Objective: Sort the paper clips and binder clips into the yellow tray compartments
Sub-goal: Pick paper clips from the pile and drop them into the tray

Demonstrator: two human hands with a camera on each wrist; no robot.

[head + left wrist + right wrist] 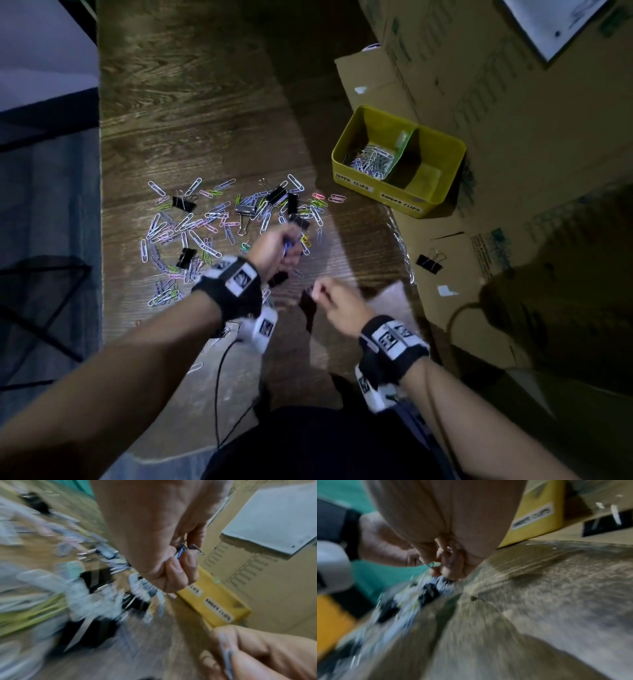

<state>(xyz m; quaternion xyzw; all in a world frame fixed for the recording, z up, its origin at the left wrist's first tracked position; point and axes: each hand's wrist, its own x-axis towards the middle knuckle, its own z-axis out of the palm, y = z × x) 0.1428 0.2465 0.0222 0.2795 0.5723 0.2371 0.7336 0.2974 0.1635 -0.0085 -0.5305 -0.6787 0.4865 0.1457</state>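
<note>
Many paper clips (pixel 191 226) litter the dark wooden table (pixel 205 102) beside cardboard boxes (pixel 513 102).

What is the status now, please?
Left hand grips paper clips. Right hand pinches one clip. Yellow tray: binder side empty. Nothing blocking.

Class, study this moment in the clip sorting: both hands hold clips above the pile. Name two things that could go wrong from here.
1. The left hand pinches several paper clips loosely; some may drop back into the pile.
2. The yellow tray has paper clips in one compartment while the other, labelled binder clips, looks empty; its low green divider could let a careless toss land on the wrong side.
</note>
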